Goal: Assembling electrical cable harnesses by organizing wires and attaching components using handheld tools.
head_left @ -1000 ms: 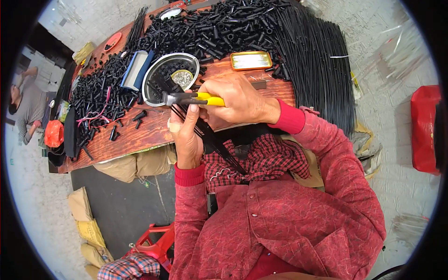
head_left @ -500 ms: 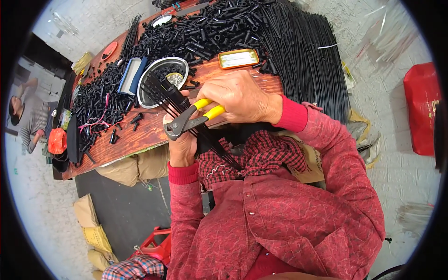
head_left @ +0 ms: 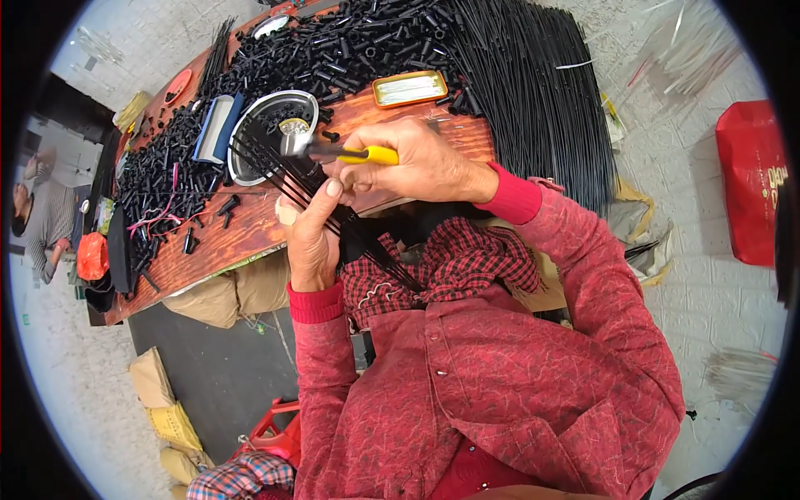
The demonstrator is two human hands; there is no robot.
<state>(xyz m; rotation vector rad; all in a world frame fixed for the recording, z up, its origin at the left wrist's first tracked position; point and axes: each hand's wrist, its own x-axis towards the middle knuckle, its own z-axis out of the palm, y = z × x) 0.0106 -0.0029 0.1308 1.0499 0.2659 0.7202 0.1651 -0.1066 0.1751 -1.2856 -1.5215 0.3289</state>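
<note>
My left hand (head_left: 313, 246) is closed around a bundle of thin black rods (head_left: 379, 254), which slants from above the table down towards my lap. In my right hand (head_left: 429, 162) is a pair of pliers with yellow handles (head_left: 382, 155). Their dark metal head is turned on edge, close above the rods and near my left thumb, and is slightly blurred. Whether the jaws touch a rod I cannot tell. Just beyond the rods stands an oval metal bowl (head_left: 315, 115) of small black parts, with a small round container of shiny bits (head_left: 294, 127) in it.
Black tubular pieces (head_left: 358, 50) are heaped across the wooden table (head_left: 233, 254). Long black rods (head_left: 533, 92) lie at its right end. A yellow-rimmed tin (head_left: 410, 88) and a blue tray (head_left: 218, 127) stand among them. Another person (head_left: 52, 221) is at far left.
The pliers have swung up off the rods' near side, from flat and slanting to edge-on beside the bowl. My left thumb now lies across the bundle. The view has shifted slightly.
</note>
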